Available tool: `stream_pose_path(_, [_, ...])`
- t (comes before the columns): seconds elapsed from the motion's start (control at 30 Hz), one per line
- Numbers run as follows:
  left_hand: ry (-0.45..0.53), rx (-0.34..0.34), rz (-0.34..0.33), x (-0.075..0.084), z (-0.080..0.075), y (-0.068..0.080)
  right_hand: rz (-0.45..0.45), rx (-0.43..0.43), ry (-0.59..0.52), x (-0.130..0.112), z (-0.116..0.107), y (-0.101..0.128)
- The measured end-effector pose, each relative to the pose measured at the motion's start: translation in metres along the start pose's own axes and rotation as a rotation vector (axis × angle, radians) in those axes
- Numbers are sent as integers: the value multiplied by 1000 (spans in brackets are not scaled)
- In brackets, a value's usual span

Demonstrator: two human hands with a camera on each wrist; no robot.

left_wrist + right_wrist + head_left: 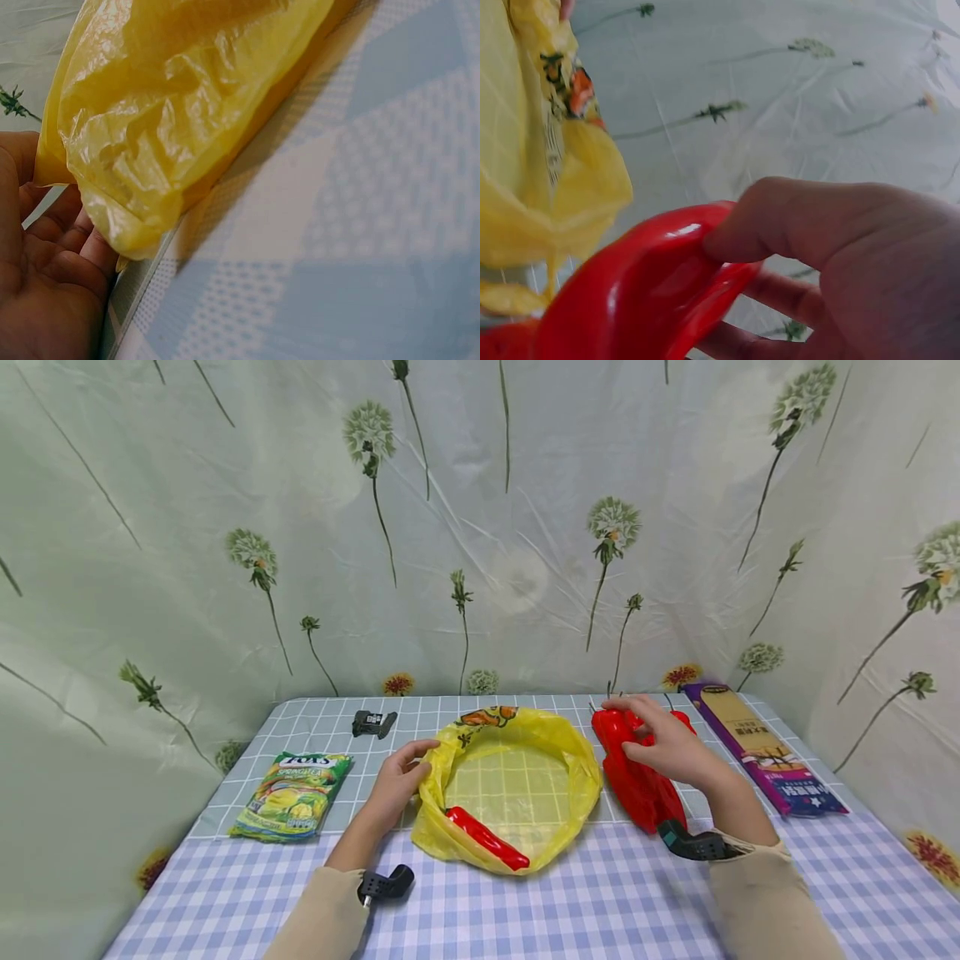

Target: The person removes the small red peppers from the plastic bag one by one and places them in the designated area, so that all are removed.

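Close view from the right wrist. The right hand [840, 262] curls its thumb [780, 217] over the top and its fingers [780, 289] under a glossy red pepper [652, 289], gripping it. At left, the crumpled edge of a yellow plastic bag [540, 187] bearing an orange-and-green print. Behind, a pale curtain [780, 90] patterned with dandelions.

A makeshift recording corner, not a lived-in room: a floral cloth backdrop [480, 527] hangs on three sides of a table [570, 902] with checked cloth, laid with groceries.
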State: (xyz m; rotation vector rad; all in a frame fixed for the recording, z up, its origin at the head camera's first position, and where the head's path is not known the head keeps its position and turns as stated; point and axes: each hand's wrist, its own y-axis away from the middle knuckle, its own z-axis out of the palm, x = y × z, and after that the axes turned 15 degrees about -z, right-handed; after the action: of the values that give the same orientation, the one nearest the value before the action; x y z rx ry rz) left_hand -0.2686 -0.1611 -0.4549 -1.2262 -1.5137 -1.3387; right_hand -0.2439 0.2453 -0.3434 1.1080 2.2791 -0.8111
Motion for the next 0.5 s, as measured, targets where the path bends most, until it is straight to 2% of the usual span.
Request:
stream_pose_path(0.27, [-5,10,0,0,0,1,54,-39,-34,12,-13,9])
stream_pose_path(0.5, [1,7,-7,1,0,1,136,-71,-3,27,-21,17])
